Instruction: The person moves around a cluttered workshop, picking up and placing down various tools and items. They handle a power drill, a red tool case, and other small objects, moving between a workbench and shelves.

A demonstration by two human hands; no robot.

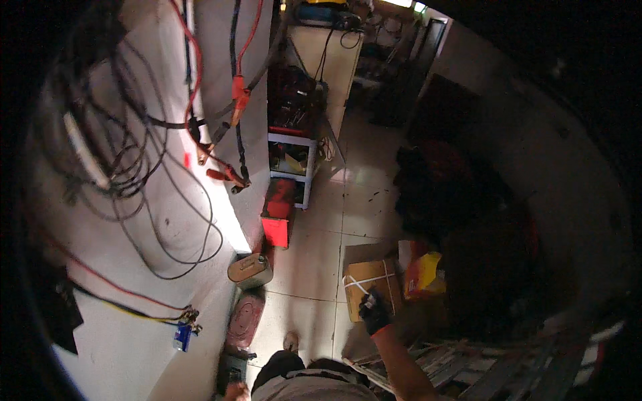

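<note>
My right hand (374,312), in a dark work glove with an orange cuff, is closed at the front edge of a brown cardboard box (370,273). White strapping (385,276) crosses the top of this box, and one strand is pulled up into my gloved fingers. The box appears tilted; whether it touches the floor is hard to tell. Only a small part of my left hand (236,392) shows at the bottom edge, beside a dark case (235,368). Its fingers are cut off by the frame.
Along the left wall stand a reddish container (246,321), a metal can (249,270) and a red box (276,230). Jumper cables (239,100) and coiled cable (125,170) hang there. A yellow-and-red carton (425,275) sits right of the box; metal lengths (466,366) lie nearer me.
</note>
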